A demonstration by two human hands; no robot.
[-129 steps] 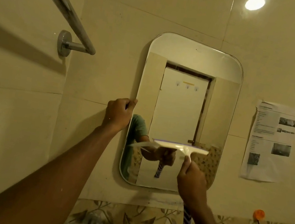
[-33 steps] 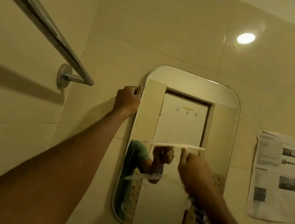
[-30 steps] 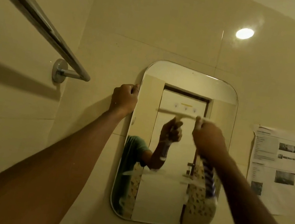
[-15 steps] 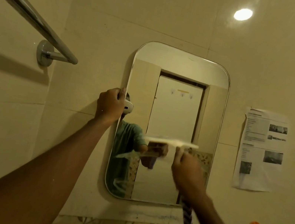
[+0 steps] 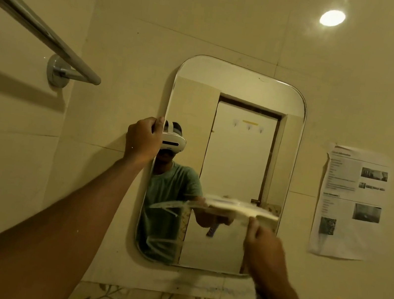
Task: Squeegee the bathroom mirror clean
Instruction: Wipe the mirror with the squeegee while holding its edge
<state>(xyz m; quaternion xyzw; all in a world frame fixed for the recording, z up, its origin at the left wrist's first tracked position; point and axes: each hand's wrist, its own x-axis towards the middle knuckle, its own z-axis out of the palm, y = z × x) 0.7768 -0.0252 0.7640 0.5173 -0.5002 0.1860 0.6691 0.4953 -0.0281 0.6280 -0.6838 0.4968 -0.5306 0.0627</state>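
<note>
Two wet streaks remain low on the left of the round-cornered wall mirror (image 5: 237, 88), where a white squeegee blade (image 5: 241, 208) presses level across the lower right of the glass. By appearance, the upper glass looks clear, so the job seems past halfway, with the bottom band and left side still to wipe. Right hand (image 5: 265, 257) grips the striped handle; left hand (image 5: 143, 140) is closed on the mirror's left edge, near a chrome towel rail (image 5: 41, 30).

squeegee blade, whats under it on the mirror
Below the squeegee blade, the mirror shows curved wet streaks at its lower left. The right hand, gripping the handle, covers the lower right corner. The left hand holds the mirror's left edge.
</note>
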